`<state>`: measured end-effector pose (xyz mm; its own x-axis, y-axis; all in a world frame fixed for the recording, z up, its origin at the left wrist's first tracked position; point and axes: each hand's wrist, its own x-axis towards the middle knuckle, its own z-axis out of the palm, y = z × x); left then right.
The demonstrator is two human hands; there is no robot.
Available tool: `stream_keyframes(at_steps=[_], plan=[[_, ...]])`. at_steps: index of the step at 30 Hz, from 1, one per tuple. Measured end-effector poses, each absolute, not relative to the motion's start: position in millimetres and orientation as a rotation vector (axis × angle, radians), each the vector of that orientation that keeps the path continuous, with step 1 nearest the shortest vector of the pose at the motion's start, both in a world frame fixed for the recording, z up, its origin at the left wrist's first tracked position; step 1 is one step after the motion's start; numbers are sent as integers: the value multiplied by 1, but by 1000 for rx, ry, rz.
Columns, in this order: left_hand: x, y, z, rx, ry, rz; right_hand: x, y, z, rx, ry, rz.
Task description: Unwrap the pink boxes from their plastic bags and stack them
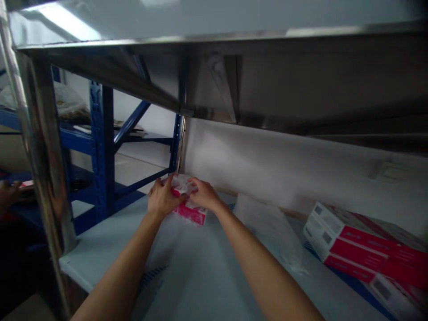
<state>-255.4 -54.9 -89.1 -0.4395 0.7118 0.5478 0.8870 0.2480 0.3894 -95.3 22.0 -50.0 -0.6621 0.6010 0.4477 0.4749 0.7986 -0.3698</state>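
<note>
I'm grasping a red-and-white carton (191, 212) between my left hand (162, 197) and right hand (203, 194), steadying it evenly from both sides on the shelf (197, 267).

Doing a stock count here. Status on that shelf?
Left hand and right hand gripping red-and-white box, near the back corner. Steel shelf low overhead.

Nothing is legible; the red-and-white cardboard box (190, 211) and larger red-and-white cardboard cartons (364, 249) bear print too small to read.
</note>
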Motion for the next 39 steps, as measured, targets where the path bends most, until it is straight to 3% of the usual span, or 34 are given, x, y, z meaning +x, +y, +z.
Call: stream_keyframes(at_steps=[6,12,16,19,26,31,36,39], plan=[[-244,-60,-75,-1555,-2025,-1112,-76,17,-64,-771,-2365,333],[-212,-71,-58,-1721,-1696,-1375,-4,16,-48,-759,-2049,461],[-171,-90,-45,-2183,-1500,-1495,75,0,-36,-700,-1842,854],[-129,-106,-39,-2671,-1296,-1446,136,-18,-39,-775,-1802,967],[-31,-114,-62,-3225,-801,-1270,240,-51,-66,-981,-1930,788],[-11,-112,-85,-3393,-738,-1046,266,-66,-75,-1076,-2104,725],[-20,-113,-72,-3306,-733,-659,263,-73,-69,-1036,-2256,358],[-18,-111,-58,-3331,-594,-644,254,-74,-64,-964,-2278,235]])
